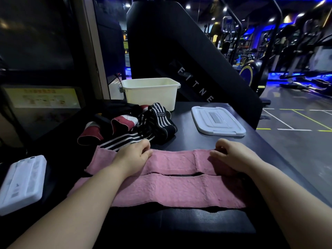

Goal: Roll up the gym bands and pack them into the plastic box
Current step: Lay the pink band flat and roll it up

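Person's at the dark table (188,123) w/ a wide pink fabric gym band (172,191) laid flat across the near side. It runs L to R in two long strips, one just behind the other, w/ a thin gap btwn them. Both hands are on the far strip. Left hand (133,157) is nearer the band's L end, its fingers (146,149) curled down over the strip's far edge and gripping it. Right hand (231,155) is toward the R end, its fingers (218,150) bent and pinching that same far edge. Both forearms cross over the near strip.

Just behind the pink band, L side, is a loose heap of black-and-white striped bands (154,123) mixed w/ dark red and white bands (124,123), none rolled. Behind the heap, at the table's far edge, a cream plastic box (150,94) stands upright and open; can't see what's inside. A white flat plastic lid (218,121) lies apart from it on the R. A white flat plastic case (21,182) sits far L. Gym machines (251,72) stand in the background.
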`<state>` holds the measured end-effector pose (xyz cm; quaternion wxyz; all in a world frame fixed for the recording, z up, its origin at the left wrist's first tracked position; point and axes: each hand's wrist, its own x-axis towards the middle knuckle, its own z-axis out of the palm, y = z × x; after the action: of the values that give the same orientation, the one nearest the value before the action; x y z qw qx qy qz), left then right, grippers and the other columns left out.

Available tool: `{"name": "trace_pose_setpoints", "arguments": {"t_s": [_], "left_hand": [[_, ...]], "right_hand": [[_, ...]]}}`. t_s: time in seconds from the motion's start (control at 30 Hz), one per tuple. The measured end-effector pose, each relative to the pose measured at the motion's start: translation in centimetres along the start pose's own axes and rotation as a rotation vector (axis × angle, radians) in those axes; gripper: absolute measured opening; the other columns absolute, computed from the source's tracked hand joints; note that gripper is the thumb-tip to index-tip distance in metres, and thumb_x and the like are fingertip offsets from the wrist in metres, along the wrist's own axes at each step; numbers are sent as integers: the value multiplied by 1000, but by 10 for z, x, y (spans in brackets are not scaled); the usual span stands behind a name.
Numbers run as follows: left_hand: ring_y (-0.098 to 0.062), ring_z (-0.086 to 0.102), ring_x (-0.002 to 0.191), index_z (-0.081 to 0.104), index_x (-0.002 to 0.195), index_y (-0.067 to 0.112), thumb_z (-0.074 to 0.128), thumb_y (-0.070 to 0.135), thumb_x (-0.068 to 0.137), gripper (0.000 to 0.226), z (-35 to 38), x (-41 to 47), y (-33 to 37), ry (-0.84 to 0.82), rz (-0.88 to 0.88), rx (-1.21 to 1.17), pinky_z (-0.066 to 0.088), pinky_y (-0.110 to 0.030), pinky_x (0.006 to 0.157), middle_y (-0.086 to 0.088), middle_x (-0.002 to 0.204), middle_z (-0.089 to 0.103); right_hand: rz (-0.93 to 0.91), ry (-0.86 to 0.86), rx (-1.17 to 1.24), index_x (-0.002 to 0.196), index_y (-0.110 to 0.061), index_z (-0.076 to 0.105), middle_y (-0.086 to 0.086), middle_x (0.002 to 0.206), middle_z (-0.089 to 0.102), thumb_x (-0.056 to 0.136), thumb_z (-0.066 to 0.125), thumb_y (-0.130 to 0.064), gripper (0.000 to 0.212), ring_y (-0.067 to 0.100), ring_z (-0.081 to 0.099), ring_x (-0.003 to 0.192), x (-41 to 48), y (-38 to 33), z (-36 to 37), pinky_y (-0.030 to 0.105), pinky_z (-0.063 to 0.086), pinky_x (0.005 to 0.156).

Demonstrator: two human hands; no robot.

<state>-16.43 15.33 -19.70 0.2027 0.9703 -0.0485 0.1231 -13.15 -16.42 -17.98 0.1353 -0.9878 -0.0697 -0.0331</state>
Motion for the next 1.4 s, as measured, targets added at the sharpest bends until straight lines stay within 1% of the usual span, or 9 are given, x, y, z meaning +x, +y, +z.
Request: {"name": "trace_pose_setpoints", "arguments": {"t_s": [0.1, 0.27, 0.47, 0.6, 0.73, 0.93, 1.1, 1.27, 1.4], "left_hand": [[-20, 54, 80, 45, 84, 27, 51, 38, 96, 17, -2, 2, 0, 6, 3, -10, 38, -32, 69, 9, 75, 54], [-18, 56, 74, 50, 83, 28, 53, 40, 94, 17, -15, 11, 1, 61, -4, -44, 40, -31, 67, 7, 70, 58], [-15, 62, 82, 62, 81, 32, 52, 43, 93, 19, -32, 18, 2, -19, -45, -97, 50, -34, 81, 8, 76, 65], [-14, 62, 82, 62, 77, 39, 53, 46, 91, 19, -35, 10, 3, -86, -46, -92, 51, -35, 83, 10, 75, 64], [-12, 61, 82, 60, 68, 49, 56, 41, 91, 25, -35, -6, 6, -172, -26, -91, 50, -32, 82, 12, 74, 62], [-10, 61, 79, 60, 71, 45, 55, 44, 90, 21, -31, -35, 8, -244, -56, -67, 50, -33, 81, 13, 69, 62], [-9, 59, 76, 58, 74, 29, 50, 48, 93, 28, -29, -57, 15, -219, -72, 30, 47, -30, 76, 10, 69, 61], [-12, 55, 78, 47, 68, 24, 45, 54, 94, 40, -23, -71, 22, -164, -29, 142, 44, -31, 72, 7, 78, 55], [-13, 55, 96, 54, 95, 32, 45, 51, 95, 22, -17, -77, 25, -97, 20, 115, 44, -32, 84, 12, 93, 57]], "right_hand": [[2, 30, 99, 85, -27, 56, -9, 82, 64, 86, 56, -59, 32, 16, 58, 80, 4, 2, 0, 34, 49, 75], [-17, 82, 232, 76, -24, 62, -11, 72, 61, 89, 64, -43, 23, 13, 55, 70, 7, -5, -10, 27, 38, 61], [6, 54, 309, 79, -22, 68, -6, 72, 61, 87, 67, -40, 20, 9, 52, 63, 3, -10, -25, 21, 38, 52], [-22, -23, 250, 74, -26, 65, -11, 68, 59, 87, 67, -42, 21, 5, 51, 60, -7, -7, -29, 17, 36, 49], [-47, -102, 222, 74, -28, 65, -7, 74, 64, 86, 68, -44, 20, 7, 54, 66, -22, -4, -27, 18, 39, 59], [-124, -139, 108, 84, -29, 68, -10, 76, 64, 86, 66, -49, 20, 1, 53, 67, -46, -2, -22, 11, 37, 59], [-177, -100, 16, 77, -38, 60, -11, 78, 62, 83, 62, -61, 24, 6, 56, 75, -58, 3, -9, 24, 45, 70], [-248, -7, -112, 92, -35, 57, -12, 89, 56, 85, 55, -64, 30, 13, 56, 88, -68, 2, -4, 30, 45, 78], [-231, -22, -104, 94, -32, 59, -10, 96, 54, 85, 52, -66, 35, 12, 53, 92, -65, 7, 3, 31, 44, 80]]}}
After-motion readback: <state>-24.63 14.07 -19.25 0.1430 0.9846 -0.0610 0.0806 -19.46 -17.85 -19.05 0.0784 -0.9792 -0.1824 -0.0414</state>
